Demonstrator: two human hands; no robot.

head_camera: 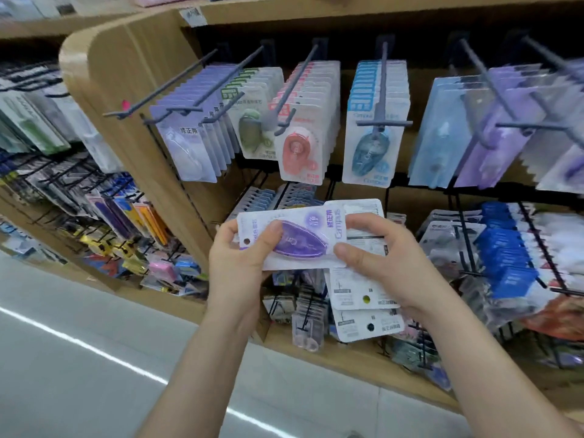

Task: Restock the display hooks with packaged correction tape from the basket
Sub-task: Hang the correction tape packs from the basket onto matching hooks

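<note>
A pack of purple correction tape (300,238) lies sideways between both hands, in front of the display. My left hand (240,254) grips its hole end, thumb across the blister. My right hand (379,257) pinches its other end and also holds several more packs (360,292) fanned out underneath, backs showing. Above, grey display hooks (384,86) carry rows of correction tape: lilac packs (189,147), green packs (252,121), red packs (303,147), blue packs (373,147) and purple packs (493,147). The basket is out of sight.
The wooden shelf unit (126,90) has a rounded left end. A lower row of hooks holds more stationery packs (505,263). Another rack of goods (63,184) runs along the left. Pale floor (94,358) lies below.
</note>
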